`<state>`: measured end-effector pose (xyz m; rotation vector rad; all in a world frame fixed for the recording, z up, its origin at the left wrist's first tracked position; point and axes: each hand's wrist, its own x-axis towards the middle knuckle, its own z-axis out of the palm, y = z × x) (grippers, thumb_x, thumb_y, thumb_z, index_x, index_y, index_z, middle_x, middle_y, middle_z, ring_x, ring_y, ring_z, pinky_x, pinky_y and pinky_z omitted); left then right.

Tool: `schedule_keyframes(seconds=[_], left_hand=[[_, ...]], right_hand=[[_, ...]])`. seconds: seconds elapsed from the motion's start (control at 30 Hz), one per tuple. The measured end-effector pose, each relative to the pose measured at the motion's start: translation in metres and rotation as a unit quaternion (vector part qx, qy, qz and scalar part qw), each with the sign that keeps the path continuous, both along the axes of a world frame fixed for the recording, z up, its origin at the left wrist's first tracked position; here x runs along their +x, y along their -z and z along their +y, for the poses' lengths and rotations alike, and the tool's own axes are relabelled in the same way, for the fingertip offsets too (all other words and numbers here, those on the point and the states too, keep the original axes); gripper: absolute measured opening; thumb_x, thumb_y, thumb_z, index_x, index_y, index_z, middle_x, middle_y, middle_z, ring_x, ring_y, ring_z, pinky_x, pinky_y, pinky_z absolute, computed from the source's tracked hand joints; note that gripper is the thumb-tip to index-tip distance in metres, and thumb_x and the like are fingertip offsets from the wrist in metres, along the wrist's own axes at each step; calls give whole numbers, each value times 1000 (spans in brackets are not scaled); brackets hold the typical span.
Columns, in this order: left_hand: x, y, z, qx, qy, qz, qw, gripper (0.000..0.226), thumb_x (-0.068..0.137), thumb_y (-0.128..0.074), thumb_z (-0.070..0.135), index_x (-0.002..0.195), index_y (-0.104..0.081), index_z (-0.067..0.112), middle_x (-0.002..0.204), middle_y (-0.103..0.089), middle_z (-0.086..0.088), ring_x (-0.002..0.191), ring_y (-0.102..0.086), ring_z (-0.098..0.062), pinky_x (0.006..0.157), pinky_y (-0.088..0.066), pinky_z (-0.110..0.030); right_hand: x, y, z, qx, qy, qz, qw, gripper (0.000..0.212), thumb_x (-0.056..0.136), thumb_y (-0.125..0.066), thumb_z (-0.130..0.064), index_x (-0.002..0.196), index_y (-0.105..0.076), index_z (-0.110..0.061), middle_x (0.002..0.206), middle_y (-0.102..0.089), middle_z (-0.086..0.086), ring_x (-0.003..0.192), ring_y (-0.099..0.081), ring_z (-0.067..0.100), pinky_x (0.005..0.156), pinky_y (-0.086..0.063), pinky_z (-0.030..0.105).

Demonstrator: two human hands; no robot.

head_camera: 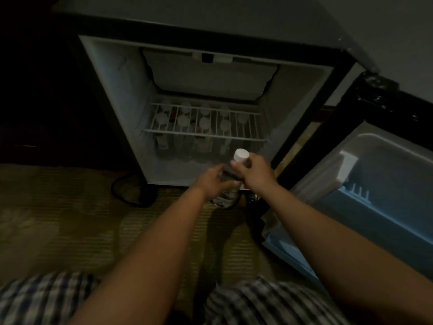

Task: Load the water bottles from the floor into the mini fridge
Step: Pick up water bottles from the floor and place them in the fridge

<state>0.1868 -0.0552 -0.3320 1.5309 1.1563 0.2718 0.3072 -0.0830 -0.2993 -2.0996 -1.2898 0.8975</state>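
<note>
Hands both on one clear plastic water bottle (225, 198). Right hand (255, 172) grasps the neck just under the round white cap (241, 155), fingers curled round it. Left hand (210, 182) wraps the middle of the body, thumb on the near side. Bottle is tilted, cap end far and right, base near and left. It is held off the olive patterned carpet (70, 219), right at the near bottom lip of the open black-framed mini fridge with white liner (121, 90). It is not inside yet.

Inside the fridge, a white wire shelf (203, 133) spans the width. Under it, standing white-capped bottles (182, 120) fill the left and middle of the bottom compartment in rows; exact count is blurred. The bottom compartment's right end, past the held bottle, is hard to read. Above the shelf, a white freezer flap (210, 76) sits at the top, closed.

Fridge door with pale blue inner racks (386, 184) is swung open to the right, near the right forearm. Black power cord (127, 195) loops on the carpet by the fridge's near left corner. Checked cloth (46, 299) covers both knees at the near edge.
</note>
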Motion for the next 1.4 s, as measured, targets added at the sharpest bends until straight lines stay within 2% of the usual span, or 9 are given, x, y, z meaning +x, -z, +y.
schedule_keyframes(seconds=[0.13,0.37,0.47,0.57,0.7,0.77,0.93,1.13,1.4], left_hand=[[1,18,18,-25,-2,-17,1000,41,92,-56,18,132,-49,9,129,-57,-11,113,-55,-21,94,-42,-28],[20,55,36,-134,-107,-55,984,35,98,-40,23,122,-55,3,130,-53,-28,120,-51,-40,100,-43,-41],[29,65,36,-203,-150,-105,962,30,97,-43,24,122,-54,15,129,-56,-20,119,-54,-35,106,-41,-46],[38,69,44,-255,-235,-145,927,36,97,-44,20,131,-49,10,133,-54,-17,118,-53,-30,108,-40,-41],[44,75,52,-315,-273,-150,896,22,100,-37,20,109,-54,11,108,-56,-12,92,-51,-21,89,-43,-35],[47,77,53,-328,-297,-163,882,20,98,-39,21,112,-52,13,94,-55,-5,79,-51,-15,81,-42,-33],[62,81,57,-327,-313,-204,868,35,97,-39,21,129,-49,12,134,-53,-10,106,-48,-19,76,-46,-28],[79,80,63,-318,-289,-219,876,36,99,-37,32,130,-50,18,135,-53,-7,119,-50,-22,103,-38,-36],[80,78,73,-326,-268,-227,877,41,99,-32,36,135,-44,20,139,-47,-2,131,-42,-22,104,-38,-35]], right_hand=[[5,20,12,-7,31,-42,999,22,88,-60,-36,75,-54,-20,73,-54,-1,84,-57,24,72,-44,33],[9,56,32,-16,106,-48,993,34,87,-61,-36,108,-65,-9,109,-66,16,105,-60,34,86,-49,36],[5,59,35,-2,137,-45,990,36,90,-58,-31,120,-59,-12,121,-62,15,114,-55,34,94,-44,37],[2,61,40,9,138,-48,989,39,92,-55,-31,126,-54,-13,126,-59,14,118,-53,33,96,-42,36],[4,68,51,-9,147,-19,989,43,90,-57,-33,129,-52,-13,132,-55,14,123,-51,32,100,-41,34],[5,73,56,-26,164,10,986,46,91,-57,-30,133,-48,-13,137,-51,13,127,-48,31,103,-38,33],[11,73,69,-20,122,-42,991,42,97,-45,-24,135,-44,-5,142,-45,15,131,-43,29,107,-29,29],[20,77,91,-14,109,-3,994,31,97,-45,-19,118,-58,0,127,-56,21,120,-52,34,103,-40,37],[25,84,106,-47,92,15,995,42,99,-39,-28,133,-50,-6,139,-48,18,128,-45,31,110,-33,36]])
